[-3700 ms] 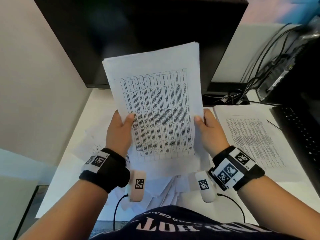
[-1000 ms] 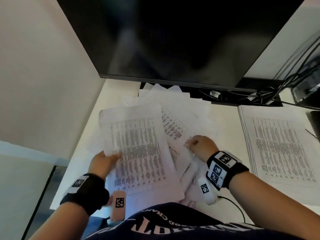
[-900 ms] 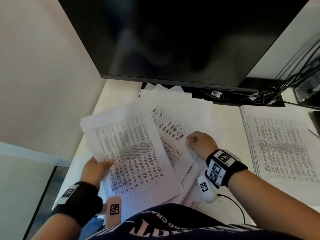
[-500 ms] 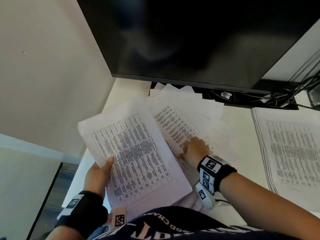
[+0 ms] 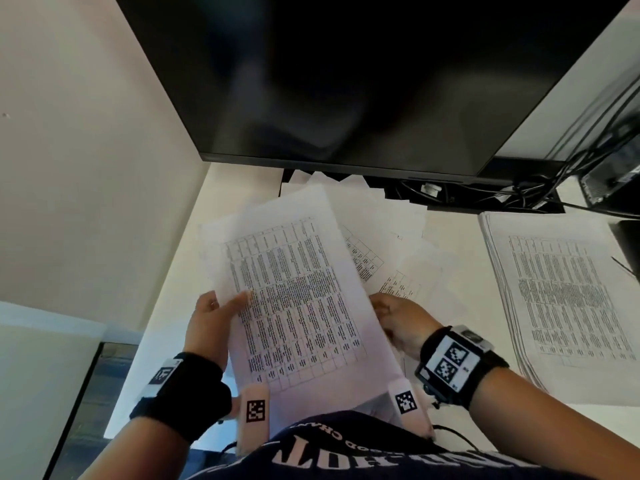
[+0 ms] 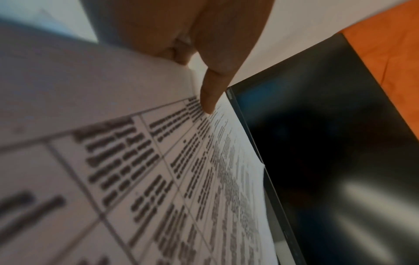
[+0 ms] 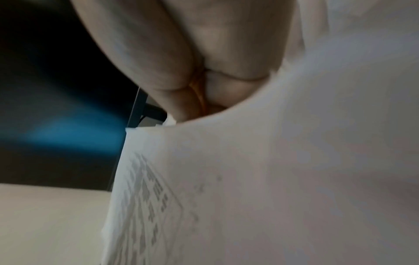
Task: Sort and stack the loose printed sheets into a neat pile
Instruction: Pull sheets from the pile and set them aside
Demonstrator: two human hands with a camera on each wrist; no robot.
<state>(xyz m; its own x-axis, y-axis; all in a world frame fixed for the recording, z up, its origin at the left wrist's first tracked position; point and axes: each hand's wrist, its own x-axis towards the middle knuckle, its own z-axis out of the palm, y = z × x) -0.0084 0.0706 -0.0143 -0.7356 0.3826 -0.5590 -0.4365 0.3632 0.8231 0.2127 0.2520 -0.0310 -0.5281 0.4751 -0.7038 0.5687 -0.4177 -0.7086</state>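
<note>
I should square these edges before laying the bundle down, tapping it level and keeping it flat; my left hand (image 5: 211,327) pinches the left edge of the white bundle of sheets printed with black tables (image 5: 298,306), thumb on top; my right hand (image 5: 398,323) grips its right edge; the bundle hangs between them above the scattered loose white sheets (image 5: 391,237), with the squared pile of printed sheets (image 5: 561,299) on the white desk (image 5: 239,188) to my right.

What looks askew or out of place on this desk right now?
The loose sheets behind the held sheaf lie fanned at mixed angles, some tucked under the monitor. The neat stack at right is squared. Both the left hand and the right hand grip the sheaf's edges.
</note>
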